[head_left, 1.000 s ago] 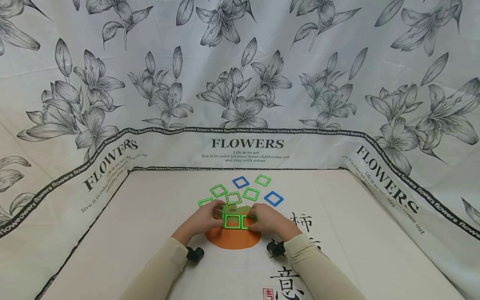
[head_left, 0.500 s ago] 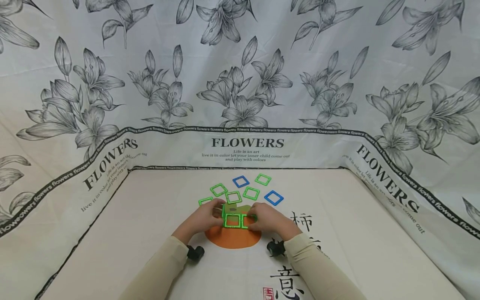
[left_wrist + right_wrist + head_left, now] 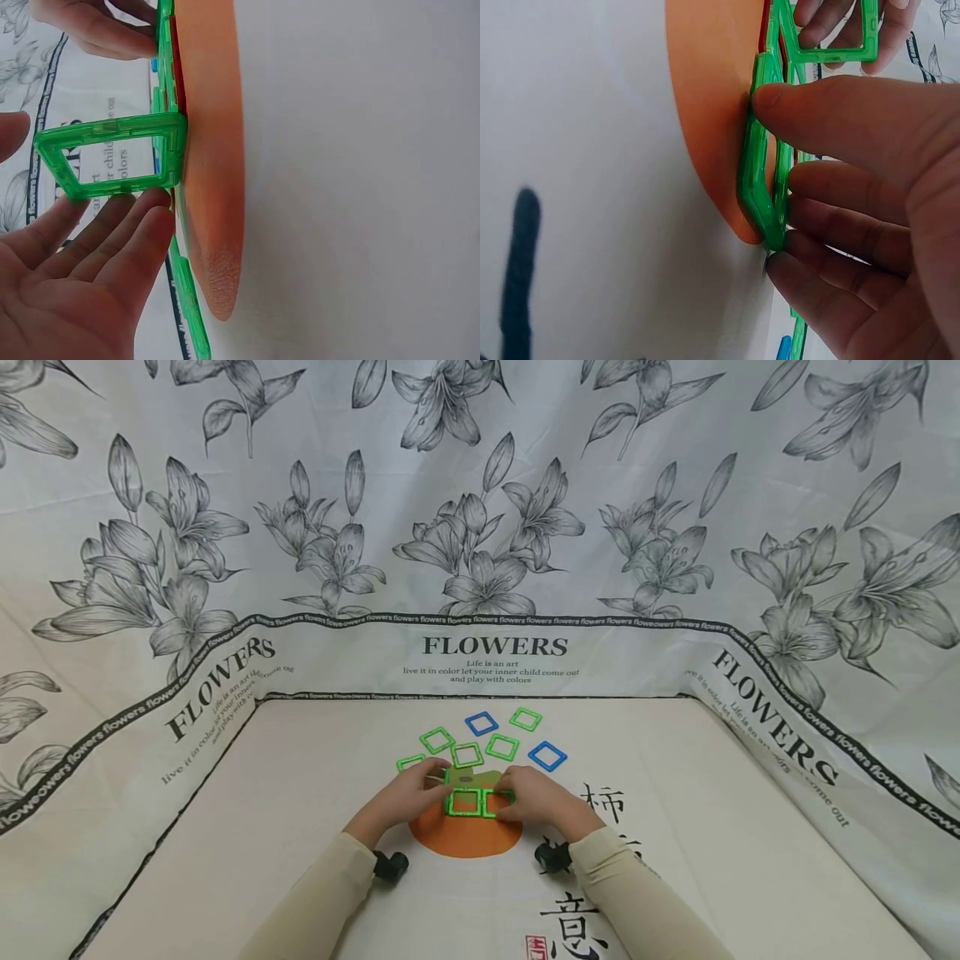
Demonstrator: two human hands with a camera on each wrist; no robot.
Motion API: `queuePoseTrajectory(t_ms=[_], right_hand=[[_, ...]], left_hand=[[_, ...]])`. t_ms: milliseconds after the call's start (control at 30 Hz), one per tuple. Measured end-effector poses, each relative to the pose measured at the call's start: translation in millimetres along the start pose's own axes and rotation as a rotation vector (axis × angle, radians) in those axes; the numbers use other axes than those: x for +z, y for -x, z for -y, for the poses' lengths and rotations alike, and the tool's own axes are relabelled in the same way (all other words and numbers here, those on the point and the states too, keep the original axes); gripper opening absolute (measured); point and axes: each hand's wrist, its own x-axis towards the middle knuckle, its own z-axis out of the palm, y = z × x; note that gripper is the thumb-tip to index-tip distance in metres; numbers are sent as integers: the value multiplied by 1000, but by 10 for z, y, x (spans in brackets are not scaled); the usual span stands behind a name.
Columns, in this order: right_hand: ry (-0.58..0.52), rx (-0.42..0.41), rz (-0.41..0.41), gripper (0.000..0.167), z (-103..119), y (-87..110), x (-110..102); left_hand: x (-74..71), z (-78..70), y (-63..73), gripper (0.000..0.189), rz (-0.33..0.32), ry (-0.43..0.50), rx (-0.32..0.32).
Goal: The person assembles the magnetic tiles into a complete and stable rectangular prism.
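Note:
Two green magnetic square frame tiles lie side by side over the orange printed persimmon (image 3: 465, 843) in the head view. At their left end another green tile (image 3: 112, 127) stands on edge, as the left wrist view shows. Fingers of my left hand (image 3: 401, 795) touch this upright tile from its outer side, nearly straight, while the thumb is apart from it. My right hand (image 3: 536, 797) pinches the right green tile (image 3: 754, 154), thumb on the near edge and fingers along the far side. Part of that tile is hidden by the hand in the head view.
Behind the hands lie several loose green tiles, among them one green tile (image 3: 425, 747), and two blue ones, a blue tile (image 3: 470, 729) and another blue tile (image 3: 539, 763). Black brush characters (image 3: 573, 918) are printed on the cloth. A flowered curtain (image 3: 480, 568) rises at the back and sides.
My left thumb has lifted slightly from its place by the upright tile. The right hand and the loose tiles look unmoved.

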Motion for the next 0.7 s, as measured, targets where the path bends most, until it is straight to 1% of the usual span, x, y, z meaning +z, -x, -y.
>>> queuePoseTrajectory(t_ms=[133, 400, 600, 700], right_hand=[[-10, -1, 3, 36, 11, 18, -16], [-5, -14, 2, 35, 24, 36, -39], [-14, -34, -11, 32, -16, 28, -34], [-40, -25, -28, 32, -46, 19, -46]], left_hand=[[-13, 14, 0, 47, -1, -2, 2], [-20, 45, -2, 49, 14, 24, 13], [-19, 51, -3, 51, 26, 34, 10], [-22, 54, -9, 51, 32, 31, 12]])
